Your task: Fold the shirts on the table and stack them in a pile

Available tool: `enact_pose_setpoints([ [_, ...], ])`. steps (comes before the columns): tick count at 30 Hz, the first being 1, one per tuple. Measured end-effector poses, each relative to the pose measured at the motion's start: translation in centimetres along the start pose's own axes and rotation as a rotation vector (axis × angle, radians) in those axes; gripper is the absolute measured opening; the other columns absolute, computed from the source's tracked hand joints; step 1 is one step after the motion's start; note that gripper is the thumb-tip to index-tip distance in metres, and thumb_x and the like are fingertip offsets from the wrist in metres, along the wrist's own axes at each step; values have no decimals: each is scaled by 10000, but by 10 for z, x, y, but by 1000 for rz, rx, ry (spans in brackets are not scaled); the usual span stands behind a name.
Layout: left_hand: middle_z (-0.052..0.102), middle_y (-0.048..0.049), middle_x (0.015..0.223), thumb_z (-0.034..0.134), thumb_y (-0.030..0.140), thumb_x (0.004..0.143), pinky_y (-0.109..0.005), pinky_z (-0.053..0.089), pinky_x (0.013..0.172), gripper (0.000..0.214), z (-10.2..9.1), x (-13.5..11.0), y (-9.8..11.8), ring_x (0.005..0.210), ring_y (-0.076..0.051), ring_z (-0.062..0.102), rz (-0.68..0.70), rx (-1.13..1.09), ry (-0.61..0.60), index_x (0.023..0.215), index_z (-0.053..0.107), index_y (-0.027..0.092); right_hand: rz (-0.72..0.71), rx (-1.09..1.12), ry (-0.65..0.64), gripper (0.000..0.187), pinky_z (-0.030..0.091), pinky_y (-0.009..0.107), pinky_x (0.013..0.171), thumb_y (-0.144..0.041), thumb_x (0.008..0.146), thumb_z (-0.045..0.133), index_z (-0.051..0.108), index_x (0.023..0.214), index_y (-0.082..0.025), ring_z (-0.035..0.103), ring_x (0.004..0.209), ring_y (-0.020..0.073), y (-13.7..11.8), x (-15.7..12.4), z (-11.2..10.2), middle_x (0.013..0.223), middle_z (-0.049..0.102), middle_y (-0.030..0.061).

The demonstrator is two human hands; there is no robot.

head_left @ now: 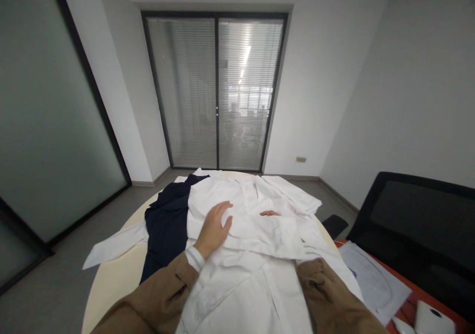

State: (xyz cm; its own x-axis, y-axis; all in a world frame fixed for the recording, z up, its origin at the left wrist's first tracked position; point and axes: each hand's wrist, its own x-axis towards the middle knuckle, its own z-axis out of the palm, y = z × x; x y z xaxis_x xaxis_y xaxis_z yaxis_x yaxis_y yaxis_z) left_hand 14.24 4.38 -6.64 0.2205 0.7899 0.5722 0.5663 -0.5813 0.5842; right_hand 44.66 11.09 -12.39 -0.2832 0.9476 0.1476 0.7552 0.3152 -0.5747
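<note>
On two white shirts (245, 215) beside one navy garment (166, 220): left grip (213, 227) released, right grip (269, 213) unclear.

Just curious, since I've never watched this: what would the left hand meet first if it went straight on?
The white shirt under the left hand, likely around its collar; the hand may already touch the cloth, though depth is hard to judge.

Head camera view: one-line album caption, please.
Left hand on a white shirt, right fingers showing under its fold, navy garment beside it on a round table.
</note>
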Motion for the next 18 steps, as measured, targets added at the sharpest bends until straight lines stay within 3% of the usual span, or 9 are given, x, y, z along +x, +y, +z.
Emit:
enact_pose_setpoints([
  [3,521,-109,1399,490,193,896,-469,328,1151,338,-14,-1,-31,1331,-267,453,-156,176,328,1223,573,212,59,284,-60,728,521,342,877,-603,971,106,607,1282,-176,676,1047,251,-7,-12,-4,1168,701,127],
  [5,494,-122,1412,506,202,887,-474,329,1150,354,-18,-6,-50,1344,-282,436,-260,214,394,1239,550,206,147,595,-120,881,528,350,842,-693,929,-12,579,1303,-159,687,1002,261,-15,-21,-11,1109,711,139],
  [7,479,-152,1409,513,212,886,-475,321,1154,378,-17,-11,-63,1357,-295,419,-327,210,399,1262,525,179,224,819,-184,928,528,355,819,-760,896,9,582,1303,-153,692,949,266,-25,-30,-22,1047,715,135],
  [9,467,-171,1408,511,212,887,-473,311,1161,396,-14,-14,-70,1366,-299,410,-365,189,393,1279,504,158,245,797,-221,862,525,357,824,-769,903,143,594,1308,-157,686,938,261,-35,-35,-35,1048,710,126],
  [11,456,-174,1418,505,207,889,-471,306,1165,405,-12,-15,-73,1369,-298,408,-383,166,395,1290,490,153,215,634,-250,721,512,370,876,-722,890,377,622,1293,-177,668,973,261,-43,-38,-46,1086,702,110],
  [14,456,-165,1426,495,194,892,-461,306,1170,405,-11,-14,-72,1367,-287,416,-375,133,414,1296,481,164,184,384,-310,609,513,402,872,-542,762,690,648,1263,-197,660,874,251,-51,-40,-56,940,717,62],
  [16,472,-153,1413,487,187,895,-435,314,1173,405,-13,-13,-72,1364,-267,427,-360,100,438,1300,479,172,177,344,-339,575,524,402,831,-452,722,729,666,1225,-180,652,792,236,-55,-42,-63,826,706,39],
  [18,488,-143,1400,472,194,907,-401,331,1168,406,-15,-12,-73,1360,-246,438,-353,51,457,1313,473,175,146,419,-318,479,526,392,849,-417,749,686,690,1159,-170,662,838,238,-57,-46,-74,870,717,52],
])
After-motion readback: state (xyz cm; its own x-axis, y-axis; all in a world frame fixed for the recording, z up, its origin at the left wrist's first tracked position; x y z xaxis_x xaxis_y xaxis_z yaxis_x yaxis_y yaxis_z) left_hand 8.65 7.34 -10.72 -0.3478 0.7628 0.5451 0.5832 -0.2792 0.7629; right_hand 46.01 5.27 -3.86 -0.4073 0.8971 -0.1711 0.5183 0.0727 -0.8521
